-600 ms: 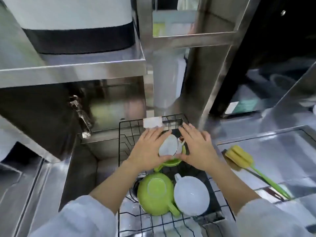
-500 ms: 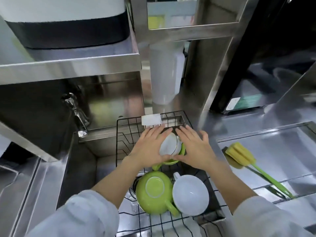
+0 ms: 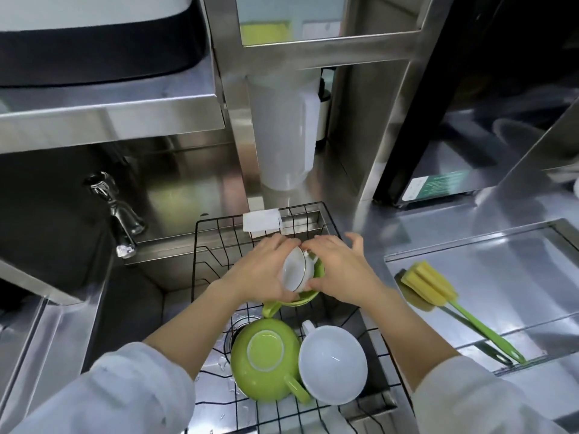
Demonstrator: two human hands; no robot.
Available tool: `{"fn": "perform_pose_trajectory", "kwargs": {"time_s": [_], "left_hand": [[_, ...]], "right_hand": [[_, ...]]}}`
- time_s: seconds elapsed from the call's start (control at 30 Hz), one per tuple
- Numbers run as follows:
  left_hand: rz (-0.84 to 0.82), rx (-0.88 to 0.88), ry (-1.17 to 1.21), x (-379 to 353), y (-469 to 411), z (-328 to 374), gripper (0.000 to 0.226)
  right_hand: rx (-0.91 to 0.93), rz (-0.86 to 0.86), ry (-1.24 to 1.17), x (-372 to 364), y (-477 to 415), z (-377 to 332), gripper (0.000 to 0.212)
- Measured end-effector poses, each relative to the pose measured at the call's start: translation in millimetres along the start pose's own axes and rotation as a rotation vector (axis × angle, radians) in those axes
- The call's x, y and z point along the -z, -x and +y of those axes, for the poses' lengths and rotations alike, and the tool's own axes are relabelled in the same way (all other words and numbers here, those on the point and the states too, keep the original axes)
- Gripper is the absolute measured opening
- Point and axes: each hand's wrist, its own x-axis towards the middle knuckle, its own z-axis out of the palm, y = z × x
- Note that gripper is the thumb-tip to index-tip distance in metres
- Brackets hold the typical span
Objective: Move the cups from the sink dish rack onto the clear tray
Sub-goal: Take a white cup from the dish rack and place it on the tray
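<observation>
A black wire dish rack sits over the sink. My left hand and my right hand both grip a small white cup with a gold rim, tilted on its side above a green cup that lies under my hands. Nearer to me in the rack, a green cup rests upside down beside an upside-down white cup. The clear tray lies on the counter to the right of the rack.
A yellow sponge brush with a green handle lies in the clear tray. A steel tap juts over the sink at the left. A white pitcher stands behind the rack, and a steel shelf overhangs at the upper left.
Both hands have turned the small white cup onto its side and raised it slightly off the green cup. The other cups have not moved.
</observation>
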Motion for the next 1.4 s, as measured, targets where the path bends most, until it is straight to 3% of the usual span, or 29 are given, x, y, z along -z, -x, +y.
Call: {"fn": "perform_pose_trajectory", "kwargs": {"time_s": [0.27, 0.47, 0.67, 0.83, 1.07, 1.2, 1.4], "left_hand": [[0.223, 0.015, 0.119, 50.5, 38.4, 21.0, 0.088], [0.452, 0.104, 0.548, 95.2, 97.7, 21.5, 0.076], [0.643, 0.146, 0.776, 126.8, 167.5, 10.3, 0.073], [0.721, 0.156, 0.982, 136.7, 220.0, -9.4, 0.075], [0.723, 0.12, 1.17, 162.6, 288.1, -51.8, 0.074], [0.702, 0.117, 1.044, 184.9, 331.3, -80.3, 0.078], [0.848, 0.232, 0.667, 218.1, 397.8, -116.8, 0.095]], "right_hand": [[0.001, -0.03, -0.543, 49.5, 4.9, -27.6, 0.077], [0.105, -0.02, -0.941, 65.5, 4.8, -83.3, 0.05], [0.213, -0.099, -1.205, 54.2, 0.7, -165.4, 0.067], [0.3, -0.141, -1.218, 42.9, 1.0, -221.7, 0.08], [0.38, -0.066, -0.981, 38.0, 0.5, -305.7, 0.083], [0.421, 0.004, -0.976, 38.1, 0.5, -360.0, 0.08], [0.443, 0.062, -0.839, 30.2, -10.9, -435.4, 0.083]]}}
